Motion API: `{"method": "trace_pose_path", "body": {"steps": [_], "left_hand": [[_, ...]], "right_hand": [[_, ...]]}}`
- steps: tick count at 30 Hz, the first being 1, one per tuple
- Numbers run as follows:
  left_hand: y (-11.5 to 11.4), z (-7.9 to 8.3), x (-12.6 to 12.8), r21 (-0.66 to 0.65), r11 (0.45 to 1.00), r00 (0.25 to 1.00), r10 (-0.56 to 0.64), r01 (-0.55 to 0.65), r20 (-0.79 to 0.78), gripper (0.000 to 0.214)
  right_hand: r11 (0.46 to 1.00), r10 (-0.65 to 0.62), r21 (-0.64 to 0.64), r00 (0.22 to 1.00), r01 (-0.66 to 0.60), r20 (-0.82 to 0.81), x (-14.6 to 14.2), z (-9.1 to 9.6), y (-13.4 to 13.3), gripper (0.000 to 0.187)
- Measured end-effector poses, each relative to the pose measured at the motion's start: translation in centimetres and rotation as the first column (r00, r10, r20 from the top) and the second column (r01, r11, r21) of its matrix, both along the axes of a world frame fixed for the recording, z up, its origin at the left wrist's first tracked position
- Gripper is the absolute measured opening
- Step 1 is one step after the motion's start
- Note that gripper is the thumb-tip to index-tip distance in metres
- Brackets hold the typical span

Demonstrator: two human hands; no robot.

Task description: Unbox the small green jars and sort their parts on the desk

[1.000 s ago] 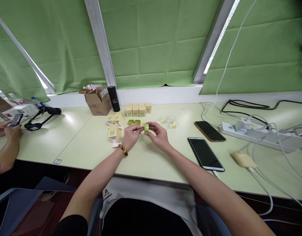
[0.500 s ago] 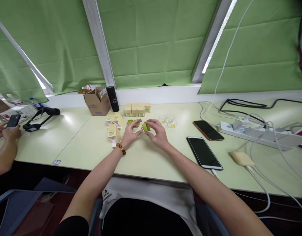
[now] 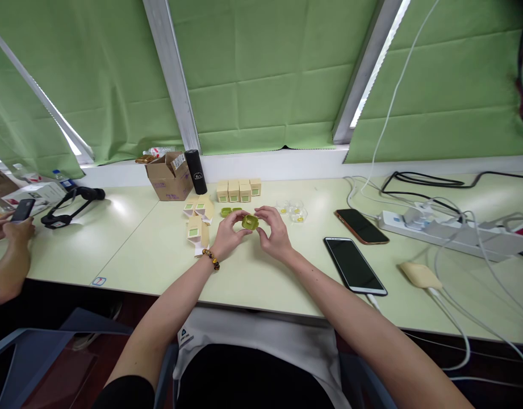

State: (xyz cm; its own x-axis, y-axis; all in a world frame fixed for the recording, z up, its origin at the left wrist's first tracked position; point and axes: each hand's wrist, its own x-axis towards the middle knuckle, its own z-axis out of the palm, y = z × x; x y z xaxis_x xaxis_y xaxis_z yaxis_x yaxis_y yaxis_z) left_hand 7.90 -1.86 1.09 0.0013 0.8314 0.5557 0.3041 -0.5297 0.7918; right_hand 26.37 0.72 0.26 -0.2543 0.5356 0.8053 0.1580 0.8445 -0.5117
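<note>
Both my hands hold one small round green cap [image 3: 250, 222] just above the pale green table [image 3: 261, 272]. My left hand [image 3: 227, 234], with a bead bracelet at the wrist, pinches its left side. My right hand [image 3: 275, 230] pinches its right side. The cap's hollow side faces up. Two more green caps [image 3: 230, 212] lie just behind my left hand. Small cream boxes with green labels [image 3: 197, 227] lie left of my left hand, some on their sides. A row of the same cream boxes [image 3: 238, 190] stands upright farther back.
Clear plastic trays with yellow bits [image 3: 293, 210] sit behind my right hand. Two phones [image 3: 355, 265] [image 3: 361, 225] lie at right, then a power strip [image 3: 448, 236] with tangled cables. A cardboard box [image 3: 170, 176] and black cylinder [image 3: 196, 171] stand at the back. Another person's hand holds a phone [image 3: 20, 211] at far left.
The green cap was held on edge between my fingers; it has been turned so that its hollow faces up. My left hand briefly loosened, then closed on it again.
</note>
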Motion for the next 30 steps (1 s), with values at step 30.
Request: {"method": "trace_pose_path", "body": {"steps": [30], "left_hand": [[-0.5,-0.2,-0.2,0.405,0.913,0.866,0.244,-0.053,-0.437,0.037]], "right_hand": [[0.936,-0.325,0.188,0.937,0.299,0.127,-0.5,-0.4,-0.1,0.022]]}}
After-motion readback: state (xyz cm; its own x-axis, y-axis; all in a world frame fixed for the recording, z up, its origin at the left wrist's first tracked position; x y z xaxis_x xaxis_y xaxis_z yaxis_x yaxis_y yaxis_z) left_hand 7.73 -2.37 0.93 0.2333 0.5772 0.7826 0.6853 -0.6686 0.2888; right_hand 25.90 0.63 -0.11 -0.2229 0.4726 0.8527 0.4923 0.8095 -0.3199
